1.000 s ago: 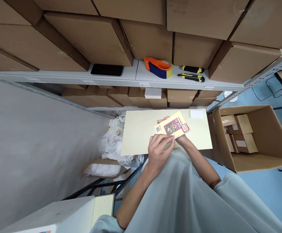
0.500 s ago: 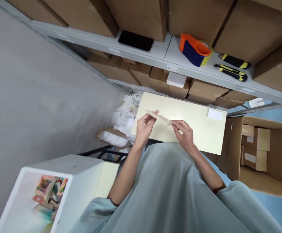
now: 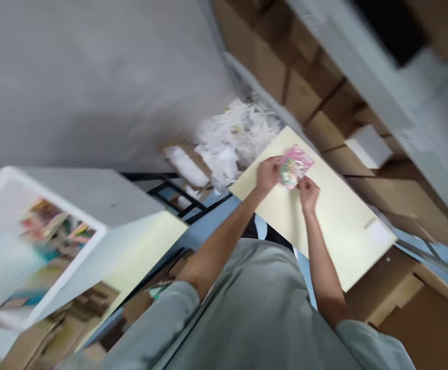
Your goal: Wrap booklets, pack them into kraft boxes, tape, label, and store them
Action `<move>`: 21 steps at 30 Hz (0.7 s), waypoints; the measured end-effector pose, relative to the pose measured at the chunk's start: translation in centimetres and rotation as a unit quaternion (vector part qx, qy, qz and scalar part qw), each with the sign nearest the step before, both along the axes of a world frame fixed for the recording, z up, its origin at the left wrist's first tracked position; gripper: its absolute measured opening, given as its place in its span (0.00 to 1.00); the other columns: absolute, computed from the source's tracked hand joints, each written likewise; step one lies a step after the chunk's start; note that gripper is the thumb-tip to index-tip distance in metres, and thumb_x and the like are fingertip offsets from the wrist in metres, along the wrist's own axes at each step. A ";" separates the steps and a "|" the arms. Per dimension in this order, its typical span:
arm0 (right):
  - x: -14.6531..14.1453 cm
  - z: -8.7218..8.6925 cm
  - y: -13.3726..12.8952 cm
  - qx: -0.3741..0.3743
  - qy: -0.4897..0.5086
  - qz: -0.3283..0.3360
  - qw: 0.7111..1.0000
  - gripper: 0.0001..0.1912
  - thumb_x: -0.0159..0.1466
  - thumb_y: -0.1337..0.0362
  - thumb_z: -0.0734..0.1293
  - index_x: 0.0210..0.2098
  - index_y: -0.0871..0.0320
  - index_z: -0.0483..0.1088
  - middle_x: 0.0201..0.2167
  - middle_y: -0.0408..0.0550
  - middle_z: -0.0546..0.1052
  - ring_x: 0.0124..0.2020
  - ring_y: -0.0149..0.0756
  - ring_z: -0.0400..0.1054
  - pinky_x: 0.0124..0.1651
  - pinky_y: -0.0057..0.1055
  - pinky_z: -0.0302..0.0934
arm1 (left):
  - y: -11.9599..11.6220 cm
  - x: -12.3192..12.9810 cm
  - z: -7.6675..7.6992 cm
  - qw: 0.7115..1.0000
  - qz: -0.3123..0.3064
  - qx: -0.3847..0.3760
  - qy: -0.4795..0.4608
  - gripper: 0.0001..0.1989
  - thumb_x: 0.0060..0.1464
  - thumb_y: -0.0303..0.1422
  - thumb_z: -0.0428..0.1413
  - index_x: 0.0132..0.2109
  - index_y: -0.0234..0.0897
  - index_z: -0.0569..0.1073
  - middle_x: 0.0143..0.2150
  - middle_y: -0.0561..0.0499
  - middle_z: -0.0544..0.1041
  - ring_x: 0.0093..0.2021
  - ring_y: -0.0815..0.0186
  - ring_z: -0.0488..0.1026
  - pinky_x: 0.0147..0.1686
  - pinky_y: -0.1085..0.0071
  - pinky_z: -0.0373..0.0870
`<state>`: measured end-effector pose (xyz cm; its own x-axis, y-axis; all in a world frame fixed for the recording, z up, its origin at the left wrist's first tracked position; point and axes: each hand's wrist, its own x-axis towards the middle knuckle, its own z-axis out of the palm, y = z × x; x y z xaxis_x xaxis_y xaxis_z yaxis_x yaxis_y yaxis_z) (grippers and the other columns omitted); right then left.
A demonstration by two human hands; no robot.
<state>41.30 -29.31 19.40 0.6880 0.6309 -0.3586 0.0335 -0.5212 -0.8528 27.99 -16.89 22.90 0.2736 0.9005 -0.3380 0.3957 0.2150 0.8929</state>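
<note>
A small pink packet (image 3: 298,163) with a colourful printed face is held up over the pale yellow tabletop (image 3: 332,236). The fingers of my left hand (image 3: 268,174) pinch its left edge. My right hand (image 3: 309,194) grips it at the lower right edge, fingertips closed. The packet is slightly blurred, so its print cannot be read. A small white item (image 3: 379,234) lies at the table's right end.
A white bin (image 3: 108,205) of colourful packets stands at the left. White scraps (image 3: 231,139) are heaped beyond the table by the wall. Shelves with cartons (image 3: 324,131) run along the upper right; an open carton (image 3: 386,282) is at the lower right.
The view has turned, so the table now slants down to the right and more of the left side shows. The thin item between my hands now shows its pink printed face instead of its edge.
</note>
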 end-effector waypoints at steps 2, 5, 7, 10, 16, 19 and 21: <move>0.1 -2.3 1.6 -0.018 -0.027 -0.019 0.999 0.37 0.57 0.35 0.72 0.45 0.65 0.83 0.33 0.52 0.85 0.33 0.41 0.79 0.43 0.40 0.79 | 1.7 0.5 -2.2 0.999 -0.034 -0.017 0.027 0.23 0.55 0.14 0.58 0.51 0.36 0.89 0.52 0.44 0.89 0.52 0.54 0.86 0.59 0.63 0.79; 0.0 -3.7 2.2 -0.062 -0.029 -0.017 0.998 0.37 0.54 0.36 0.75 0.45 0.65 0.83 0.36 0.54 0.86 0.34 0.42 0.82 0.43 0.41 0.81 | 2.9 -0.3 -5.3 0.994 -0.087 -0.026 0.058 0.22 0.61 0.18 0.57 0.53 0.40 0.88 0.51 0.47 0.89 0.54 0.54 0.85 0.62 0.63 0.78; -0.4 -2.8 2.0 -0.125 -0.079 -0.002 0.989 0.34 0.56 0.38 0.76 0.44 0.63 0.83 0.34 0.53 0.85 0.30 0.43 0.82 0.37 0.39 0.80 | 2.7 -2.4 -6.7 0.996 -0.076 -0.004 0.034 0.20 0.64 0.20 0.57 0.54 0.40 0.87 0.54 0.46 0.88 0.57 0.56 0.84 0.65 0.62 0.77; -2.6 0.0 3.3 -0.190 -0.176 0.032 0.965 0.28 0.64 0.41 0.74 0.45 0.61 0.84 0.32 0.53 0.85 0.32 0.49 0.84 0.37 0.40 0.78 | 2.7 -8.2 -8.4 1.000 0.007 0.007 0.000 0.17 0.68 0.24 0.57 0.56 0.41 0.85 0.57 0.45 0.87 0.60 0.58 0.83 0.65 0.61 0.77; -11.2 0.4 14.7 -0.133 -0.206 0.211 0.946 0.26 0.72 0.43 0.68 0.50 0.59 0.83 0.46 0.59 0.87 0.44 0.49 0.85 0.50 0.44 0.79 | 6.1 -22.9 -15.3 0.976 0.191 -0.093 0.053 0.13 0.67 0.25 0.57 0.50 0.41 0.86 0.51 0.47 0.89 0.53 0.57 0.85 0.61 0.57 0.80; -15.3 -3.0 21.6 -0.105 -0.182 0.365 0.907 0.22 0.76 0.47 0.66 0.51 0.56 0.83 0.47 0.56 0.87 0.42 0.46 0.84 0.49 0.41 0.78 | 9.1 -28.3 -19.9 0.956 0.250 -0.127 0.089 0.12 0.65 0.26 0.57 0.46 0.39 0.86 0.49 0.45 0.89 0.50 0.54 0.86 0.59 0.54 0.80; -17.6 -5.9 25.8 -0.100 -0.179 0.457 0.866 0.18 0.76 0.53 0.66 0.50 0.56 0.83 0.47 0.55 0.87 0.40 0.45 0.84 0.48 0.40 0.78 | 11.4 -30.8 -22.9 0.944 0.282 -0.137 0.105 0.12 0.63 0.26 0.57 0.45 0.38 0.86 0.48 0.44 0.88 0.50 0.54 0.85 0.59 0.54 0.80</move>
